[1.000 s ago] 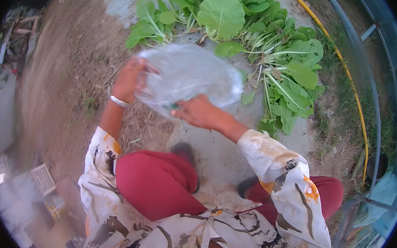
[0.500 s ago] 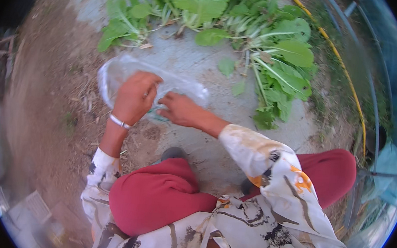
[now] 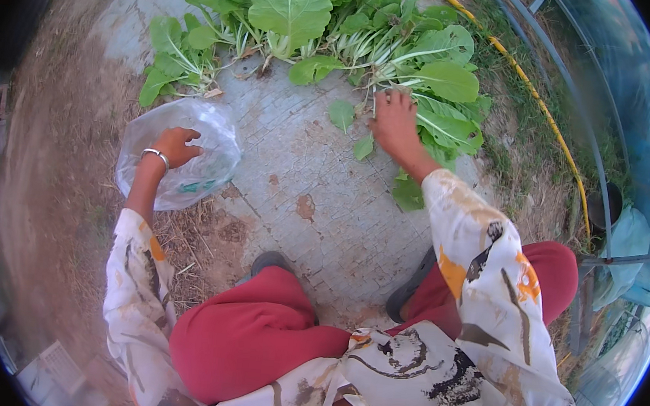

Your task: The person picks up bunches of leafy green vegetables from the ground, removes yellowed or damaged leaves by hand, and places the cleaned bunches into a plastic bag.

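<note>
Paving of grey brick (image 3: pixel 319 179) underfoot, stained in patches, with bare dirt and dry straw (image 3: pixel 197 246) along its left edge. Heap of leafy green vegetables (image 3: pixel 333 26) across the top of the paving, pale stalks and broad leaves, roots toward the person. Blue-green mesh fencing (image 3: pixel 620 97) curving down the right side, with a yellow hose (image 3: pixel 535 98) lying on the grass just inside it. Red trousers (image 3: pixel 251 336) on bent knees at the bottom, dark shoes (image 3: pixel 273 260) planted on the brick, patterned white sleeves (image 3: pixel 482 263) reaching forward. Clear plastic bag (image 3: pixel 190 152) at the left, resting where brick meets dirt, just below the leftmost plants of the heap. Left hand (image 3: pixel 174 146) inside the mouth of the bag, fingers curled loosely against the film, holding it open; silver bangle (image 3: pixel 155 156) on that wrist. Right hand (image 3: pixel 394 124) stretched out to the right part of the heap, fingers spread and pressed down on the stalks, touching them; cannot tell whether anything is actually gripped. Loose single leaves (image 3: pixel 351 128) on the brick just beside the right hand, well apart from the bag.
</note>
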The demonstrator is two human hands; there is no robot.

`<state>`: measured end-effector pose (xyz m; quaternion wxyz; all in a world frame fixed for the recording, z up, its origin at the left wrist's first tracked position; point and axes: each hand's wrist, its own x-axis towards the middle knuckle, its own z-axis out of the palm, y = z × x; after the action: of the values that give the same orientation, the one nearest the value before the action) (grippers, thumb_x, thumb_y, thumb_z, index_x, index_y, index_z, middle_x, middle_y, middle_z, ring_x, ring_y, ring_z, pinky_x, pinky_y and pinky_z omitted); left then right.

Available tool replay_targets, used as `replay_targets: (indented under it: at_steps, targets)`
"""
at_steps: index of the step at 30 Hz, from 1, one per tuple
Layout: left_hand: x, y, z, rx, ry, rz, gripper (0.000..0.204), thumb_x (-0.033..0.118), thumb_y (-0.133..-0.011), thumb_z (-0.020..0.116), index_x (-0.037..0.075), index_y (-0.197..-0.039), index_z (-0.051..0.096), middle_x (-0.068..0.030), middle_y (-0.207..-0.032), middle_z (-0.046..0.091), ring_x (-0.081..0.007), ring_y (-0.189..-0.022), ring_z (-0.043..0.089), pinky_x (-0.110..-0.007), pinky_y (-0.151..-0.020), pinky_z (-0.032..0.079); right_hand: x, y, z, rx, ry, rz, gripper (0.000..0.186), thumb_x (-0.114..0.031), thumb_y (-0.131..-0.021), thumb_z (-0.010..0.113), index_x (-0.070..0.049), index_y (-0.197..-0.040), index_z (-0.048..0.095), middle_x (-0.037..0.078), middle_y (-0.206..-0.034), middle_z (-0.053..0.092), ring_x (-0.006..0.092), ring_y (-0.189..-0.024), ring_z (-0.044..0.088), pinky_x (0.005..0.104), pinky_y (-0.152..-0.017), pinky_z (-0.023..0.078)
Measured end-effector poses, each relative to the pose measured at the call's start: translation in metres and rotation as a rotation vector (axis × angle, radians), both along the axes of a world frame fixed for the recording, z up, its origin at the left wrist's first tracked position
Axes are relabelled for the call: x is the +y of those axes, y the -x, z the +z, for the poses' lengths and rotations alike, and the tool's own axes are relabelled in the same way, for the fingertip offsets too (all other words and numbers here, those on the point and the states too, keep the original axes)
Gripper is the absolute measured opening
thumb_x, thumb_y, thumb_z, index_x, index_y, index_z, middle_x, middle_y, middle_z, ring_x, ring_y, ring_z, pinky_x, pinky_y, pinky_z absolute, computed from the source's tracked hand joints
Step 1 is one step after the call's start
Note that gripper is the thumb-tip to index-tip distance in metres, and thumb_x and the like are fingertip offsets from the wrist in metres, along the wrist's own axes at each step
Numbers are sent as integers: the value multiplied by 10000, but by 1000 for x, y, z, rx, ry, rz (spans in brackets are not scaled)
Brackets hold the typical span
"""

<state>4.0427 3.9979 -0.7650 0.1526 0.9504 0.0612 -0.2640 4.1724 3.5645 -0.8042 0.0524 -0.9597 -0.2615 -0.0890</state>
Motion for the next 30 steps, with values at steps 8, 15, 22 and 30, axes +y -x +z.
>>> replay_targets:
  at_steps: [8,15,22,30]
  targets:
    - [-63,-85,120,-84,-71,-408,316,272,-768,642,101,-1029,685,-165,-954,674,-317,-864,644,-405,-793,502,-50,-43,-6,79,364,106,382,-140,-751,612,-34,-1112,549,136,-1092,547,315,-1042,528,521,-893,392]
    - [-208,-141,68,-162,89,-319,348,331,-792,655,106,-1057,683,-127,-1042,677,-303,-953,638,-375,-847,493,-91,-47,47,-124,460,353,200,-112,-763,573,-47,-952,595,105,-994,558,270,-938,557,447,-813,418]
    - [-339,-134,-30,67,799,320,286,263,-764,671,76,-976,717,-83,-813,709,-168,-758,683,-305,-649,538,-135,-65,103,98,540,409,145,-94,-769,557,-74,-904,606,90,-914,585,255,-938,580,399,-825,424]
    - [-364,-160,-81,-216,449,199,295,194,-698,661,97,-974,705,-169,-970,679,-325,-906,644,-377,-844,502,-102,29,60,1009,101,145,282,-80,-750,516,38,-970,647,251,-872,653,353,-870,656,435,-788,512]
